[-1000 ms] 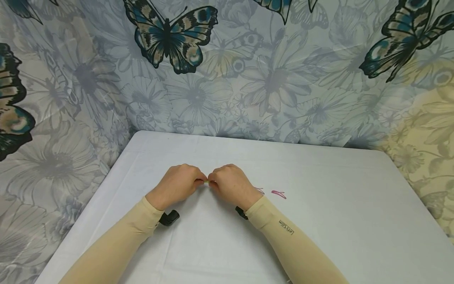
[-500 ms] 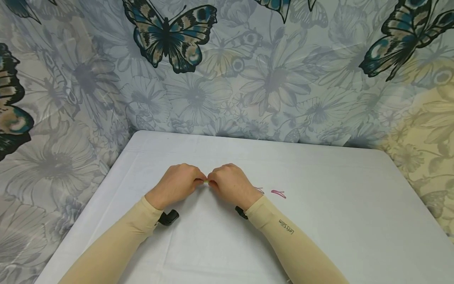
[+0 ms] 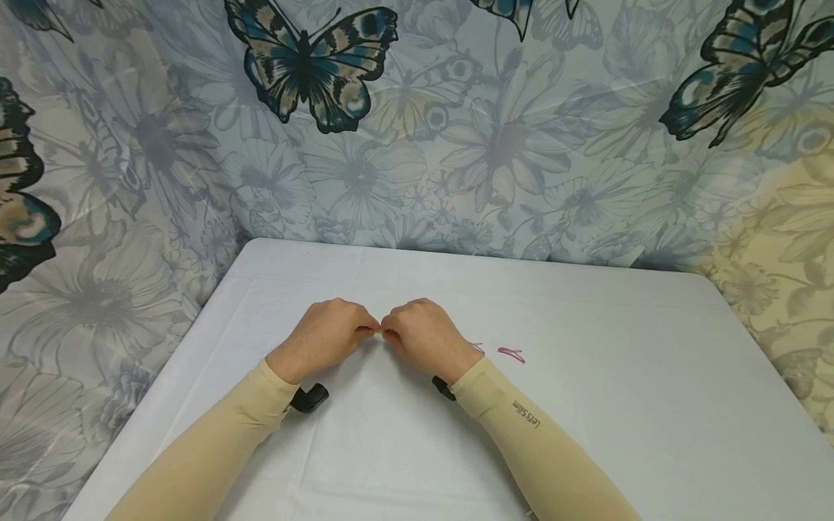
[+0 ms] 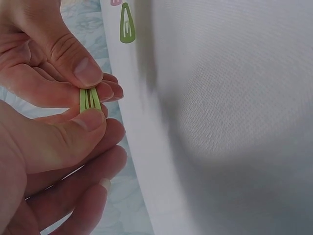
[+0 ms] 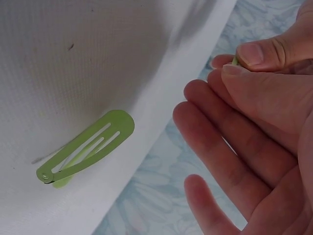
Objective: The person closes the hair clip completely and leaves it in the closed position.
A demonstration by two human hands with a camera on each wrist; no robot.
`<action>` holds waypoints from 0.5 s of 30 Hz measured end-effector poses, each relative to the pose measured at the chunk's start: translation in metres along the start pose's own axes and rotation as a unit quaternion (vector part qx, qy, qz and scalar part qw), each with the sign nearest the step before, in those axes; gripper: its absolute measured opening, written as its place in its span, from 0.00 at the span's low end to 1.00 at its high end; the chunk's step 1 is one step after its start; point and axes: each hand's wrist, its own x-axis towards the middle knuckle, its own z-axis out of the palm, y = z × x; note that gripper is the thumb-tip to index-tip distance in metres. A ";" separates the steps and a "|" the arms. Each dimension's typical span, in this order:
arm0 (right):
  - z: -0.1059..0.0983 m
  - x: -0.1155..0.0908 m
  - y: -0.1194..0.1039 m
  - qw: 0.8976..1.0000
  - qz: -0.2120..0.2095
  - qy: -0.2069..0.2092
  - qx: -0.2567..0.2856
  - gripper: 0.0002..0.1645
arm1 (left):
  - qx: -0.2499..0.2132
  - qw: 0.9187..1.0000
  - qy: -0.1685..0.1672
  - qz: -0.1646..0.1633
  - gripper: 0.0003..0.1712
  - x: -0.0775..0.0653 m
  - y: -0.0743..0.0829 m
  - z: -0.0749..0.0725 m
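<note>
Between my two hands is a green snap hair clip [image 4: 90, 99], pinched at one end by each thumb and forefinger. My left hand [image 3: 326, 339] grips the end nearer to it, and my right hand [image 3: 426, 340] pinches the other. The right wrist view shows only a sliver of that clip [image 5: 235, 61] between the thumbs; the fingertips cover the rest. The other fingers of my right hand [image 5: 239, 152] are spread loosely. A second green hair clip [image 5: 88, 147] lies on the white table beside my right hand, hidden behind it in the head view.
Two pink hair clips, one [image 3: 511, 354] in full view and one [image 3: 478, 348] partly behind the right wrist, lie on the white-covered table [image 3: 599, 347]. Butterfly-patterned cloth [image 3: 508, 145] hangs behind the table's far edge. Each wrist carries a black camera [image 3: 310, 398].
Both hands stay in place with the green hair clip between them. The clips on the table have not moved; the head view shifts very slightly.
</note>
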 end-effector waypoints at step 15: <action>-0.001 0.000 -0.001 1.000 0.007 -0.006 0.028 0.07 | 0.014 1.000 0.019 0.017 0.10 -0.001 0.000 0.000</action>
